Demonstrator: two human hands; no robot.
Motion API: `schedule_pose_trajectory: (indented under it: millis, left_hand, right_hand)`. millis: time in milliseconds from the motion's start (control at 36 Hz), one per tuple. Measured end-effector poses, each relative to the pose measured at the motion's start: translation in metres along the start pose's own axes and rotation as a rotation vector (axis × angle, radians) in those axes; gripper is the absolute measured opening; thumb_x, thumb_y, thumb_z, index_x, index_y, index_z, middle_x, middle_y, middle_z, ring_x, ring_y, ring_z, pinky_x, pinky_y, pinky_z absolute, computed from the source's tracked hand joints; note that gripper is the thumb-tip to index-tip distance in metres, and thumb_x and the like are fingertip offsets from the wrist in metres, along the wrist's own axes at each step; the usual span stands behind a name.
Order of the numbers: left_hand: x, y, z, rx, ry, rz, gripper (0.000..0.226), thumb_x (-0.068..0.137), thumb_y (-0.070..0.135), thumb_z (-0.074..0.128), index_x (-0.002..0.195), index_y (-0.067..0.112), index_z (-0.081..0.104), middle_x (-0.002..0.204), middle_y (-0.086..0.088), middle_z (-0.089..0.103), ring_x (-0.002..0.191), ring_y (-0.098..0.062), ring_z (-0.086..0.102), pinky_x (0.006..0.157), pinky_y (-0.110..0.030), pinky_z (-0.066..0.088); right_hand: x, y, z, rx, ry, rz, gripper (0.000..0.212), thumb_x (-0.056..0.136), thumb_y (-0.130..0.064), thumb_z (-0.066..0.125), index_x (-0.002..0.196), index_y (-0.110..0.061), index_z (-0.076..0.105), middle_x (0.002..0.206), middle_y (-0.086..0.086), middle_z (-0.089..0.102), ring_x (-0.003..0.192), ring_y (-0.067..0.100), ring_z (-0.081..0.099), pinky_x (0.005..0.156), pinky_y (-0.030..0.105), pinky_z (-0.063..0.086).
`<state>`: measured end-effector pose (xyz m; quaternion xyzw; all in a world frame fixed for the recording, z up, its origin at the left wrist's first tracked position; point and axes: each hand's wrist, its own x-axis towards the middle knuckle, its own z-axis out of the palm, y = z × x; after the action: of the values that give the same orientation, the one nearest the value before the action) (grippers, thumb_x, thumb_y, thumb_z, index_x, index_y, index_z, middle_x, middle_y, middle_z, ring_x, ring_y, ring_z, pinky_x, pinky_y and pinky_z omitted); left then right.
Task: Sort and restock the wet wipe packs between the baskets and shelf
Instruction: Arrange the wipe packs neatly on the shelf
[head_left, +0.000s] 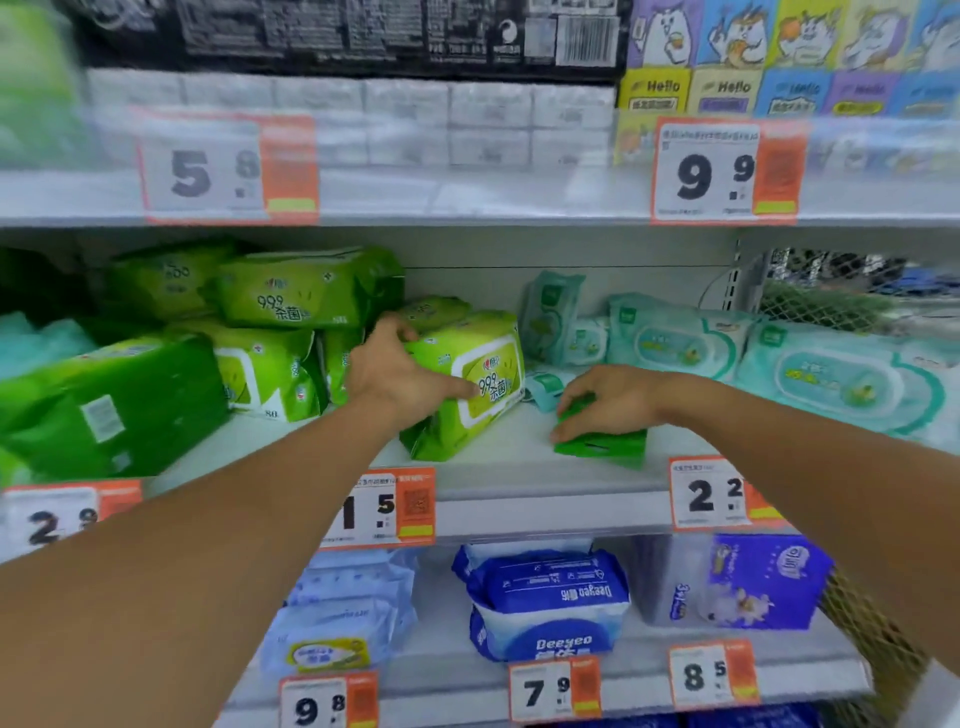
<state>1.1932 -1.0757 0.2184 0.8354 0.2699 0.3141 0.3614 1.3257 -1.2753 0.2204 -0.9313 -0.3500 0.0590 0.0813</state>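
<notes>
A large lime-green wet wipe pack (470, 384) leans tilted on the middle shelf (498, 467). My left hand (400, 376) grips its left top edge, thumb on the front. A small dark green wipe pack (602, 441) lies flat near the shelf's front edge, and my right hand (605, 397) presses down on it with fingers curled over its top. More lime-green packs (291, 301) are piled to the left. Pale mint wipe packs (675, 338) lie to the right.
Price tags (384, 506) hang along the shelf edges. The lower shelf holds blue wipe packs (545, 608) and a purple pack (763, 582). Above are white tissue packs (467, 119). A wire mesh panel (841, 291) bounds the right side. No basket is in view.
</notes>
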Motion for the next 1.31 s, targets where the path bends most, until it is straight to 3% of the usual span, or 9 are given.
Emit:
schedule_pose_trajectory:
  millis: [222, 333, 417, 694, 833, 917, 1056, 1194, 1306]
  left_hand:
    - [-0.003, -0.002, -0.025, -0.552, 0.118, -0.051, 0.082, 0.041, 0.023, 0.099, 0.11, 0.027, 0.055, 0.102, 0.003, 0.069, 0.09, -0.016, 0.069, 0.073, -0.03, 0.058]
    - [-0.013, -0.002, -0.068, -0.803, -0.076, -0.08, 0.074, 0.048, 0.006, 0.092, 0.114, 0.019, 0.061, 0.097, -0.006, 0.077, 0.081, -0.024, 0.075, 0.066, -0.046, 0.061]
    - [-0.029, -0.012, -0.096, -0.837, -0.147, -0.132, 0.057, 0.063, 0.014, 0.085, 0.115, 0.018, 0.063, 0.097, -0.008, 0.077, 0.08, -0.025, 0.075, 0.064, -0.043, 0.06]
    - [-0.117, -0.096, -0.171, -0.669, -0.457, -0.281, 0.042, 0.063, 0.027, 0.082, 0.104, 0.017, 0.076, 0.103, -0.009, 0.076, 0.087, -0.024, 0.074, 0.082, -0.046, 0.06]
    - [-0.182, -0.18, -0.183, -0.597, -0.57, -0.544, 0.023, 0.07, 0.035, 0.072, 0.086, 0.021, 0.082, 0.1, -0.008, 0.077, 0.082, -0.022, 0.073, 0.088, -0.046, 0.056]
    - [-0.214, -0.229, -0.187, -0.651, -0.523, -0.617, 0.025, 0.072, 0.032, 0.075, 0.093, 0.018, 0.081, 0.108, -0.011, 0.075, 0.09, -0.026, 0.073, 0.095, -0.048, 0.054]
    - [-0.249, -0.288, -0.189, -0.619, -0.443, -0.685, 0.061, 0.069, 0.039, 0.085, 0.122, 0.016, 0.067, 0.117, -0.014, 0.071, 0.105, -0.031, 0.07, 0.095, -0.053, 0.053]
    - [-0.287, -0.333, -0.176, -0.451, -0.513, -0.846, 0.053, 0.086, 0.046, 0.07, 0.129, 0.016, 0.061, 0.113, -0.008, 0.073, 0.103, -0.029, 0.07, 0.095, -0.053, 0.053]
    - [-0.292, -0.336, -0.158, -0.031, -0.619, -0.744, 0.043, 0.097, 0.04, 0.058, 0.13, 0.011, 0.057, 0.127, 0.002, 0.058, 0.103, -0.021, 0.062, 0.084, -0.035, 0.057]
  right_hand:
    - [0.014, -0.023, -0.01, 0.85, 0.105, 0.014, 0.106, 0.057, -0.046, 0.092, 0.147, -0.019, 0.043, 0.145, -0.003, 0.053, 0.132, 0.017, 0.05, 0.114, 0.036, 0.035]
    - [0.003, -0.056, -0.013, 1.385, -0.094, -0.177, 0.044, 0.071, -0.022, 0.074, 0.113, -0.009, 0.071, 0.113, 0.007, 0.074, 0.106, 0.021, 0.07, 0.099, 0.04, 0.054]
    - [-0.021, -0.087, -0.014, 1.499, -0.15, -0.276, 0.042, 0.066, -0.033, 0.076, 0.103, -0.013, 0.076, 0.111, 0.011, 0.075, 0.097, 0.022, 0.074, 0.088, 0.041, 0.059]
    - [-0.098, -0.187, 0.065, 1.419, -0.249, -0.179, 0.041, 0.083, -0.041, 0.067, 0.116, -0.017, 0.072, 0.107, 0.007, 0.076, 0.095, 0.022, 0.075, 0.083, 0.041, 0.061]
    - [-0.124, -0.233, 0.157, 1.282, -0.263, -0.103, 0.108, 0.081, -0.039, 0.078, 0.156, -0.042, 0.0, 0.12, -0.002, 0.072, 0.099, 0.021, 0.073, 0.08, 0.041, 0.061]
    - [-0.14, -0.259, 0.206, 1.144, -0.142, -0.076, 0.095, 0.072, -0.045, 0.085, 0.148, -0.029, 0.032, 0.119, -0.006, 0.068, 0.103, 0.018, 0.07, 0.094, 0.04, 0.056]
    - [-0.157, -0.277, 0.282, 1.267, -0.484, -0.027, 0.05, 0.077, -0.04, 0.083, 0.119, -0.017, 0.07, 0.107, 0.006, 0.076, 0.097, 0.027, 0.074, 0.094, 0.051, 0.056]
    - [-0.16, -0.271, 0.327, 1.037, -0.57, 0.099, 0.075, 0.071, -0.048, 0.086, 0.132, -0.02, 0.052, 0.12, 0.0, 0.068, 0.098, 0.019, 0.071, 0.07, 0.03, 0.057]
    - [-0.153, -0.245, 0.335, 0.559, -0.378, -0.046, 0.05, 0.092, -0.024, 0.071, 0.137, -0.012, 0.053, 0.138, 0.01, 0.055, 0.118, 0.03, 0.058, 0.093, 0.045, 0.053]
